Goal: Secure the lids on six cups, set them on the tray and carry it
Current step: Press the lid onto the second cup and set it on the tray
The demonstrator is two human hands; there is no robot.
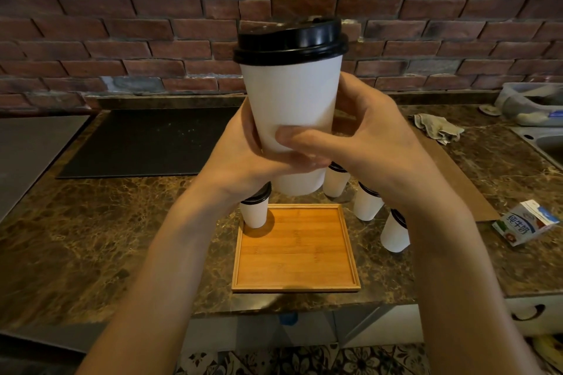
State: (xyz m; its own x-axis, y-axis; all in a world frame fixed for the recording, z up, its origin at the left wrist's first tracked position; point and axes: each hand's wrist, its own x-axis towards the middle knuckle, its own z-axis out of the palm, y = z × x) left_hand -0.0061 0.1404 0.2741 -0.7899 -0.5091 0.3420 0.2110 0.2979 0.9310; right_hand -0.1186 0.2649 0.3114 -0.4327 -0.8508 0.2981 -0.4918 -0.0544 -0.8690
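I hold a white paper cup [294,100] with a black lid [289,41] up in front of me, high above the counter. My left hand [243,158] grips its lower left side, and my right hand [359,134] wraps the right side, thumb across the front. Below lies a square wooden tray [294,256]; one lidded cup [255,207] stands on its far left corner. Three more lidded cups stand on the counter: one behind the tray [335,181], two to its right [367,202] [394,233]. My hands hide part of them.
A marble counter [122,222] runs under a brick wall. A black mat [146,143] lies at the back left, a brown board [457,179] and a grey cloth [437,126] at the right. A small milk carton [522,222] lies on its side far right, near a sink [545,140].
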